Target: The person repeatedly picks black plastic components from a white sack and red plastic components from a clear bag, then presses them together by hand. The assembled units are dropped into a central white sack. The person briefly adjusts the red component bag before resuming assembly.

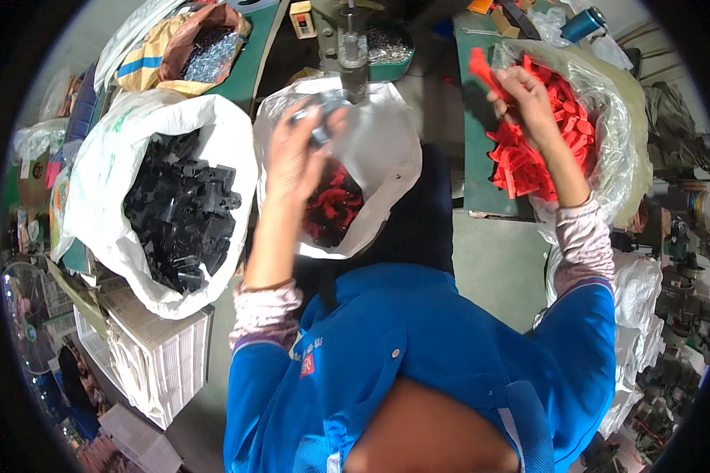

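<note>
My left hand [292, 162] is closed around a dark grey-black part [323, 114], smeared by motion, above the middle white bag [394, 154]. Red and black pieces [331, 206] lie inside that bag. At the right, my right hand [527, 101] grips a red plastic piece [481, 69] between thumb and fingers, its end pointing up and away. Below this hand spreads a heap of similar red pieces [564, 130] in a clear plastic bag [625, 130]. Many black plastic parts [183, 209] fill another white bag [95, 189] to the left.
A metal machine post [353, 67] stands just beyond the middle bag, beside a green bowl [390, 72] of small metal parts. Far left, a paper sack [154, 61] holds metal pins. A white crate [170, 359] sits low left. A blue cylinder [582, 25] lies far right.
</note>
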A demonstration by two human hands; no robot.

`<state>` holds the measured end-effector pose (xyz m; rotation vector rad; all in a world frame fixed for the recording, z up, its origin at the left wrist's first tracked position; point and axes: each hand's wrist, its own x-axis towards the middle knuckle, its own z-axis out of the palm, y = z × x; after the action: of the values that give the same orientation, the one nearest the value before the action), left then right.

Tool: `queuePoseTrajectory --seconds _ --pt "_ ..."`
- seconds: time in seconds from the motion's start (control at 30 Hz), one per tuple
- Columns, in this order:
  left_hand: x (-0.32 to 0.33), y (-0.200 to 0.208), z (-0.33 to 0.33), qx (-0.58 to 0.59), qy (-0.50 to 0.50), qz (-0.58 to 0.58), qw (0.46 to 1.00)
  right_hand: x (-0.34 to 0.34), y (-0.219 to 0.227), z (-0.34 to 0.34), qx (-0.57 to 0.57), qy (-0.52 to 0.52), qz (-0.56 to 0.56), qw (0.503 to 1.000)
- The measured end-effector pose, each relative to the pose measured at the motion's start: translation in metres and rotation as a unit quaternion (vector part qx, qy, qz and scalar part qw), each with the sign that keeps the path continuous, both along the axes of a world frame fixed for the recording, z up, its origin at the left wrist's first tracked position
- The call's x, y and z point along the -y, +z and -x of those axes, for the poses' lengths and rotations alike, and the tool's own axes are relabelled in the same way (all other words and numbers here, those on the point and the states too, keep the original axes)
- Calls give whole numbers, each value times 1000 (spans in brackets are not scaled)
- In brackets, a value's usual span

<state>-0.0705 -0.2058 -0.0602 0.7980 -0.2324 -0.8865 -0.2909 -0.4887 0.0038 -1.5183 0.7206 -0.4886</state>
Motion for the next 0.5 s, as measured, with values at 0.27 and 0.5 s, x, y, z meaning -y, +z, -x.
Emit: queuePoseTrajectory --seconds 0.27,0.5 --pt "37 30 31 17 -26 49 998 -96 2 -64 25 167 19 985" --pt "47 22 33 -1 60 146 987 -93 14 -96 153 234 400 873"
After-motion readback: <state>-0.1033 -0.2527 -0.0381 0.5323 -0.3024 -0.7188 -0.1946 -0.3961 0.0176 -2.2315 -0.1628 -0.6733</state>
